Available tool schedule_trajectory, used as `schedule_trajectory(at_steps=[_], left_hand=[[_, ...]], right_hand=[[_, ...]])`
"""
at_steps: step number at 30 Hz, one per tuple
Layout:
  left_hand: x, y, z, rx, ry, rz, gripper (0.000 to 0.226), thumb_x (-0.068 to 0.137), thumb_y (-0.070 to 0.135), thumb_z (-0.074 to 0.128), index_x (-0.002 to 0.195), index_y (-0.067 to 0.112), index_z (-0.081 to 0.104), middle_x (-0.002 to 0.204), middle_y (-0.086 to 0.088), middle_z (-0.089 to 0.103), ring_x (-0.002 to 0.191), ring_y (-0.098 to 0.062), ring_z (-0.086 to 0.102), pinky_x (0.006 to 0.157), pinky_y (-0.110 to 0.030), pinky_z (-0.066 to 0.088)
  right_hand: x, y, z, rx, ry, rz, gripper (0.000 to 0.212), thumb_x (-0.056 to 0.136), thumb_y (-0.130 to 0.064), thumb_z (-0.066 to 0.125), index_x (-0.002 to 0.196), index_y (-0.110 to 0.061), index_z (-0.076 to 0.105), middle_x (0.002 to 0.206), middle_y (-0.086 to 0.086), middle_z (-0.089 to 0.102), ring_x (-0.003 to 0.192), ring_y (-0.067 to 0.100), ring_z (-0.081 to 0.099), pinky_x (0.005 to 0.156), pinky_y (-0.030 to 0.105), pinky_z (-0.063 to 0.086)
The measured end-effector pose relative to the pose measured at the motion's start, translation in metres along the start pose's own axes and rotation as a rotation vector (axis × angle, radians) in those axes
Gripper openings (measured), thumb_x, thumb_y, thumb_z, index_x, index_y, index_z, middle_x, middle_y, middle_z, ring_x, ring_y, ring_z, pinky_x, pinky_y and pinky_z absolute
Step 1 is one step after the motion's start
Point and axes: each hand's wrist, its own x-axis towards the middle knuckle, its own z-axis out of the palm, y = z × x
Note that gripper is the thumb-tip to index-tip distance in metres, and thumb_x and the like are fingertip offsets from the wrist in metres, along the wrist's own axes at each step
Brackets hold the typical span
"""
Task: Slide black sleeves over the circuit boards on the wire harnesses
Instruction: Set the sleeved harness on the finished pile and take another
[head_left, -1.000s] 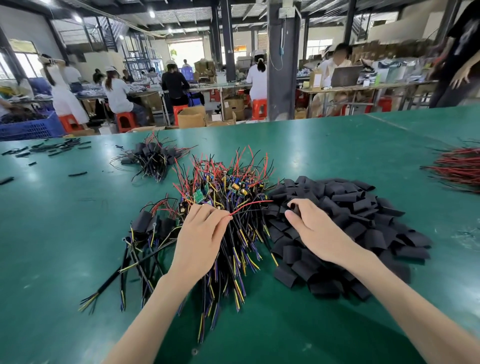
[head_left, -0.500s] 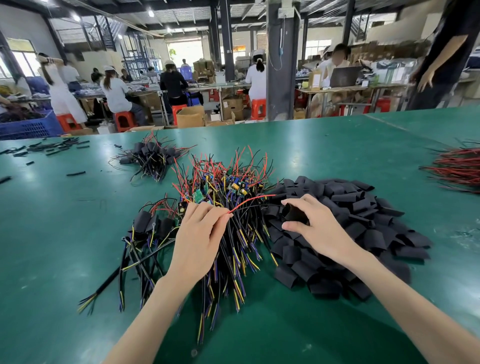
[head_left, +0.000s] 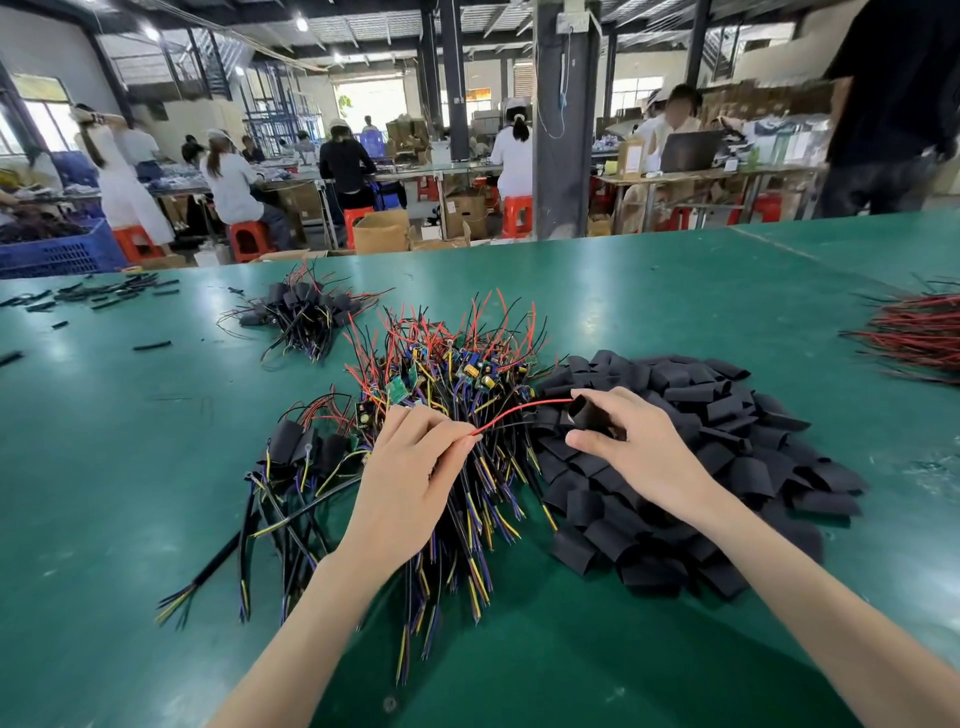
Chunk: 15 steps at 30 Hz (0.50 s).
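Note:
A heap of wire harnesses (head_left: 457, 395) with small circuit boards lies in the middle of the green table (head_left: 104, 467). My left hand (head_left: 410, 478) rests on this heap and pinches one harness by its red and black wires. To the right lies a big pile of flat black sleeves (head_left: 701, 467). My right hand (head_left: 639, 447) holds one black sleeve (head_left: 584, 415) open-mouthed above the pile's left edge. The red wire's (head_left: 519, 410) tip reaches the mouth of that sleeve. Harnesses with sleeves on them (head_left: 306, 447) lie left of the heap.
A smaller bundle of sleeved harnesses (head_left: 301, 312) lies farther back. Loose black tube pieces (head_left: 104, 296) are scattered at the far left. Red and black wires (head_left: 914, 338) lie at the right edge. Beyond the table, people sit at benches; a person in black stands at the right.
My right hand picked a sleeve off the pile and raised it leftward. My left hand lifted the red wire so its tip now meets the sleeve's mouth.

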Motion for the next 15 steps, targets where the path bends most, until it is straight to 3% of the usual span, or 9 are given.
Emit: schedule_trajectory(at_steps=[4, 8, 15], left_hand=[[0.0004, -0.0026, 0.0009, 0.023, 0.058, -0.041, 0.024, 0.094, 0.022, 0.053, 0.098, 0.006, 0.07, 0.09, -0.001, 0.058, 0.086, -0.02, 0.042, 0.084, -0.021, 0.031], [0.0002, -0.0029, -0.0005, 0.029, 0.081, -0.049, 0.033, 0.095, 0.028, 0.047, 0.098, 0.006, 0.071, 0.09, -0.002, 0.058, 0.085, -0.021, 0.043, 0.084, -0.021, 0.031], [-0.0006, -0.0003, 0.003, 0.012, 0.041, 0.005, 0.031, 0.094, 0.026, 0.048, 0.098, 0.006, 0.071, 0.09, -0.005, 0.059, 0.085, -0.022, 0.043, 0.084, -0.022, 0.031]], right_hand=[[0.0, 0.0011, -0.0012, -0.041, -0.03, 0.007, 0.048, 0.079, -0.021, 0.073, 0.125, -0.018, 0.059, 0.091, -0.009, 0.052, 0.088, 0.01, 0.05, 0.076, 0.013, 0.032], [-0.0007, -0.0005, -0.0011, -0.027, -0.04, 0.004, 0.048, 0.078, -0.022, 0.074, 0.124, -0.018, 0.06, 0.094, -0.005, 0.054, 0.092, 0.014, 0.052, 0.084, 0.021, 0.036], [0.0, -0.0021, -0.0022, 0.026, 0.01, -0.004, 0.043, 0.076, -0.015, 0.075, 0.117, -0.014, 0.064, 0.082, -0.01, 0.052, 0.076, -0.003, 0.048, 0.071, 0.004, 0.033]])
